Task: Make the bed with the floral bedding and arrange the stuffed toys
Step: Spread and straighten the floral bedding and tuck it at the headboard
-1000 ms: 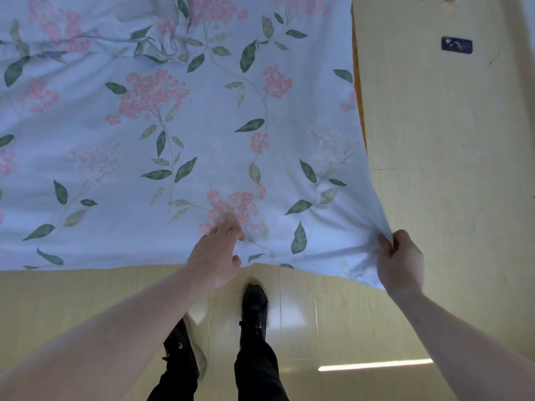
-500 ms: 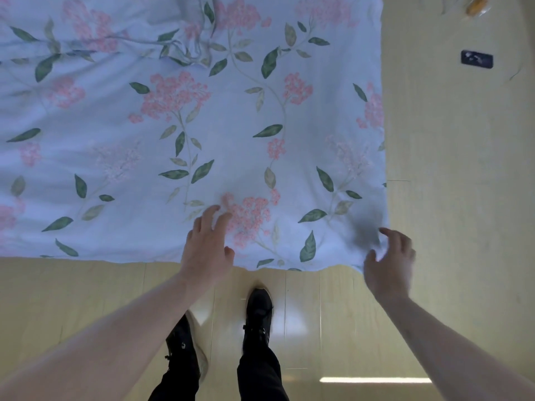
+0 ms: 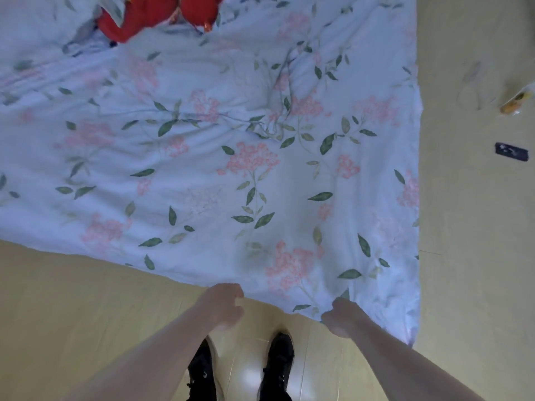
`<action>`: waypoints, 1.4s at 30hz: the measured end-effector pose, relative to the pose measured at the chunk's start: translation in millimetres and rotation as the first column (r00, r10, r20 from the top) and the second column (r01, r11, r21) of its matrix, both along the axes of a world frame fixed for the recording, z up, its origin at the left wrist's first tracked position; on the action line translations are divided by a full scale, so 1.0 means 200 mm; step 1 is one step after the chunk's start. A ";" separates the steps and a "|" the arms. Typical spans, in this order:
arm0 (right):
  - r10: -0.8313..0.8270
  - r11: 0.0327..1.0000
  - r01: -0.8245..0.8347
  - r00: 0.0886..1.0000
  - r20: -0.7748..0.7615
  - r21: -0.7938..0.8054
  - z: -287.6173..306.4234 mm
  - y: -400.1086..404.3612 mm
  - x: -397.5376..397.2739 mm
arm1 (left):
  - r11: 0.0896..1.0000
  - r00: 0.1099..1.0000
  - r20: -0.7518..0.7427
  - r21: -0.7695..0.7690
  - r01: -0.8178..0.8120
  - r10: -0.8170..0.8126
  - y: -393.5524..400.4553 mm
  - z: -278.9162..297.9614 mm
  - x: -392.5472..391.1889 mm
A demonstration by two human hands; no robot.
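Note:
A light blue floral duvet (image 3: 231, 175) with pink blossoms and green leaves lies spread over the bed, wrinkled toward its far side. A red stuffed toy (image 3: 139, 18) lies at the far edge, partly tucked among folds of the bedding. My left hand (image 3: 224, 306) is at the duvet's near hem with its fingers curled onto the edge. My right hand (image 3: 343, 316) grips the same hem further right, short of the near right corner (image 3: 405, 328). The picture is blurred by motion.
Pale yellow floor (image 3: 72, 314) surrounds the bed in front and on the right. A small black object (image 3: 511, 151) and an orange-yellow wrapper (image 3: 515, 102) lie on the floor to the right. My two black shoes (image 3: 276, 363) stand close to the hem.
My right hand let go of the lifted corner, which dropped flat. Both hands then drew back to the near hem and curled on it. The view rose, showing the red toy.

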State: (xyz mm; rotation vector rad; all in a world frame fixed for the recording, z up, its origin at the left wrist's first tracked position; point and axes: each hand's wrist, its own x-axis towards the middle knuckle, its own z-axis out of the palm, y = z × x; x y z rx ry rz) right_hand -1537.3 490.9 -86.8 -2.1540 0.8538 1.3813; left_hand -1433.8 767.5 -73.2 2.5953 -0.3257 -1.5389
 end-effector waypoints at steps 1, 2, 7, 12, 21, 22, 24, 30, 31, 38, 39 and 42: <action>0.041 0.998 -0.042 0.999 0.025 0.042 0.06 0.07 0.04 | 1.000 1.000 0.007 -0.007 -0.028 0.028 0.05 0.07 0.00; 0.072 0.994 -0.076 0.996 0.054 0.079 0.12 0.14 0.07 | 0.999 0.998 0.026 -0.017 -0.052 0.052 0.10 0.13 0.01; 0.214 0.951 -0.257 0.947 0.239 0.169 0.47 0.59 0.37 | 0.969 0.960 0.127 -0.042 -0.245 0.249 0.51 0.51 0.09; 0.355 0.882 -0.447 0.840 0.410 0.153 0.93 1.13 0.66 | 0.890 0.863 0.218 -0.085 -0.449 0.456 1.03 0.86 0.10; 0.459 0.787 -0.609 0.684 0.566 0.097 1.50 1.97 0.95 | 0.754 0.689 0.307 -0.247 -0.608 0.656 1.86 1.27 0.04; 0.474 0.775 -0.626 0.667 0.575 0.088 1.54 2.06 0.97 | 0.754 0.679 0.330 -0.257 -0.604 0.656 1.95 1.31 0.03; 0.489 0.752 -0.654 0.636 0.597 0.080 1.62 2.22 1.01 | 0.738 0.643 0.365 -0.278 -0.614 0.673 2.09 1.37 0.04; 0.517 0.698 -0.713 0.567 0.641 0.069 1.76 2.60 1.19 | 0.674 0.522 0.432 -0.392 -0.626 0.735 2.47 1.56 0.19; 0.517 0.689 -0.722 0.556 0.651 0.070 1.78 2.68 1.25 | 0.662 0.496 0.446 -0.408 -0.628 0.745 2.55 1.59 0.24; 0.542 0.632 -0.773 0.488 0.684 0.051 1.84 2.98 1.65 | 0.615 0.424 0.461 -0.441 -0.653 0.780 2.82 1.68 0.57; 0.539 0.629 -0.775 0.488 0.687 0.058 1.86 3.02 1.71 | 0.615 0.422 0.464 -0.437 -0.656 0.779 2.85 1.70 0.62; 0.537 0.610 -0.789 0.484 0.691 0.078 1.85 3.15 1.93 | 0.592 0.393 0.471 -0.415 -0.691 0.789 2.97 1.72 0.77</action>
